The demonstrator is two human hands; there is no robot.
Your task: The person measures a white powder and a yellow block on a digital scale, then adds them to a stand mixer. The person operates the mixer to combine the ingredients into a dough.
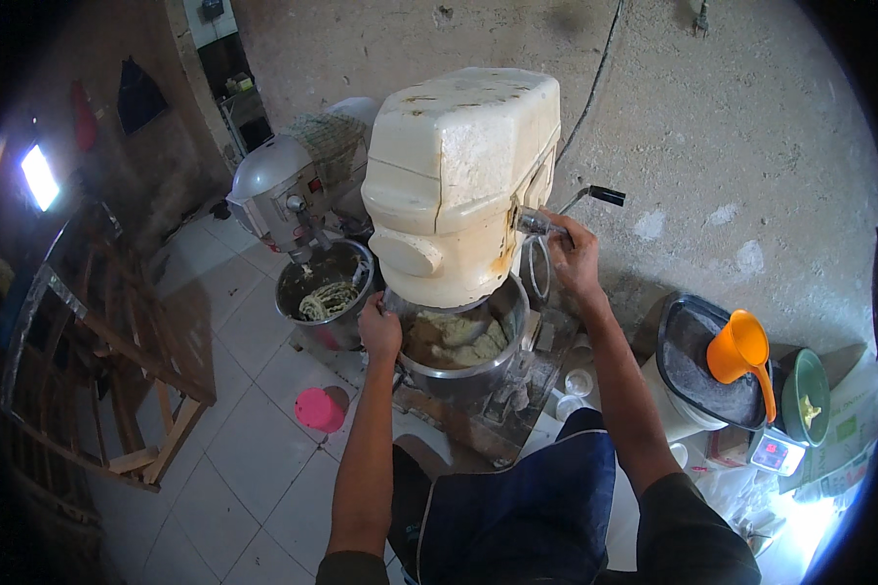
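Note:
A large cream stand mixer (463, 185) with rust stains stands in front of me, its head over a steel mixing bowl (458, 375). Pale dough and brownish flour or powder (463, 336) lie inside; the mixer head hides the back of the bowl. My left hand (379, 329) is closed at the bowl's left rim, its fingertips partly hidden. On the right side of the mixer, my right hand (573, 255) is closed around a metal lever (537, 222). A crank with a black handle (607, 195) sticks out just beyond that hand.
A second mixer (275, 185) stands behind at left, with dough in its bowl (327, 283). A pink container (319, 409) sits on the tiled floor near a wooden frame (117, 351). To the right are an orange dipper (737, 346) on a black lid, a green basin (806, 395) and a digital scale (777, 451).

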